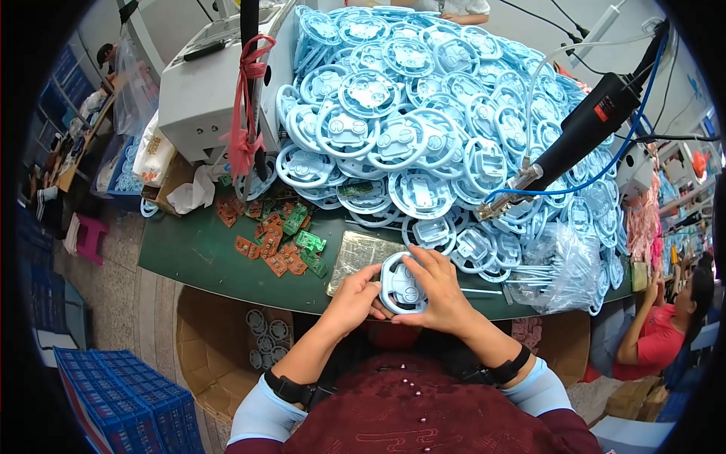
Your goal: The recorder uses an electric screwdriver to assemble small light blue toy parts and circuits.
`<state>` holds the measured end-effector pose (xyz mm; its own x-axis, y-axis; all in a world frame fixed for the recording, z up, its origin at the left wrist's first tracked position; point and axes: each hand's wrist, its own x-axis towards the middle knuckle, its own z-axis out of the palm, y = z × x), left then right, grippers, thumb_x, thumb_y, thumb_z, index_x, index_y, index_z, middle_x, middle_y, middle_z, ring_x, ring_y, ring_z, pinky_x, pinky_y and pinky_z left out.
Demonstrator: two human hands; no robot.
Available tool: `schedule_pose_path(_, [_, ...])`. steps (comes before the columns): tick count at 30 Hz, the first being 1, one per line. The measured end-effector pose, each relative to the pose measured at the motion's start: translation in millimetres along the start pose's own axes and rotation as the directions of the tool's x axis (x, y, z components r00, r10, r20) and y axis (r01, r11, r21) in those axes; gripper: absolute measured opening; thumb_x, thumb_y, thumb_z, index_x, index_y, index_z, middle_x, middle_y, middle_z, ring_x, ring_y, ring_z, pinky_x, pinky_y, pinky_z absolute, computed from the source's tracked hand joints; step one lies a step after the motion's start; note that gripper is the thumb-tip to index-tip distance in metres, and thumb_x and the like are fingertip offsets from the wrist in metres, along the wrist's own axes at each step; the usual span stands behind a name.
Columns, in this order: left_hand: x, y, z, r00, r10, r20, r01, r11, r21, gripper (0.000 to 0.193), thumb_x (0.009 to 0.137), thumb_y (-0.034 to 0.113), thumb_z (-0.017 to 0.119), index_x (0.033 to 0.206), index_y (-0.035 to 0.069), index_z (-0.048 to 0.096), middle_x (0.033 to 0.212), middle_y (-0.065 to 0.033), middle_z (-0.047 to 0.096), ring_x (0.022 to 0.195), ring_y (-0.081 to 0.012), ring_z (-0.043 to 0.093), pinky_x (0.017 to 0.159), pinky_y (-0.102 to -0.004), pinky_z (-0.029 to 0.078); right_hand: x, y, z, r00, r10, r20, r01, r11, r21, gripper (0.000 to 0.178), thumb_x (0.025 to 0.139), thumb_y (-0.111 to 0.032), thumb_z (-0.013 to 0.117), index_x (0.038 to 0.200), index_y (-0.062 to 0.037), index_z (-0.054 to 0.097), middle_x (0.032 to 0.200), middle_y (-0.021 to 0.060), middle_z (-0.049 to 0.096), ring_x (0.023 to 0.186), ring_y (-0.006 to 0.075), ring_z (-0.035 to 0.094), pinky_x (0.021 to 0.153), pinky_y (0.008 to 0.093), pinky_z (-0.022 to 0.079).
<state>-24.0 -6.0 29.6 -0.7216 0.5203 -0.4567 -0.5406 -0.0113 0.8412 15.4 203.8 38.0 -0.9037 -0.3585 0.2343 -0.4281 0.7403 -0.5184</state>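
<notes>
A light-blue plastic toy steering wheel (401,286) is held between my two hands, above the front edge of the green table. My left hand (355,297) grips its left rim, fingers curled under it. My right hand (439,295) wraps over its right side. Just behind my hands lies a flat, shiny plate (361,257) that looks wrapped in tape. To its left, brown and green circuit boards (280,240) are scattered. A big heap of similar light-blue steering wheels (408,136) rises behind.
A black electric screwdriver (597,121) hangs at the right, above the heap. A clear bag with light-blue sticks (556,272) lies at the table's right. A grey machine (208,91) stands back left, blue crates (128,401) below left. A co-worker in red (658,325) sits at the right.
</notes>
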Motion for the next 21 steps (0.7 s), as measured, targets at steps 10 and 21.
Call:
schedule_pose_path(10, [-0.6, 3.3, -3.3, 0.998, -0.048, 0.042, 0.048, 0.999, 0.007, 0.045, 0.099, 0.006, 0.042, 0.144, -0.001, 0.04, 0.101, -0.0123, 0.067, 0.078, -0.0161, 0.069, 0.07, -0.0284, 0.059, -0.3, -4.6, 1.9, 1.0, 0.012, -0.023, -0.012, 0.999, -0.031, 0.099, 0.058, -0.047, 0.089, 0.137, -0.0033, 0.049, 0.147, 0.0201, 0.041, 0.132, 0.0402, 0.04, 0.106, 0.0519, 0.032])
schedule_pose_path(21, [1.5, 5.3, -8.1, 0.996, -0.069, 0.054, 0.069, 0.998, 0.001, 0.045, 0.1, 0.007, 0.042, 0.144, -0.001, 0.038, 0.104, -0.0135, 0.067, 0.079, -0.0171, 0.07, 0.071, -0.0283, 0.06, 1.5, -8.4, 1.2, 0.999, 0.019, 0.032, -0.015, 0.991, -0.131, 0.1, 0.062, -0.051, 0.086, 0.141, -0.0049, 0.047, 0.149, 0.0201, 0.039, 0.134, 0.0406, 0.04, 0.106, 0.056, 0.031])
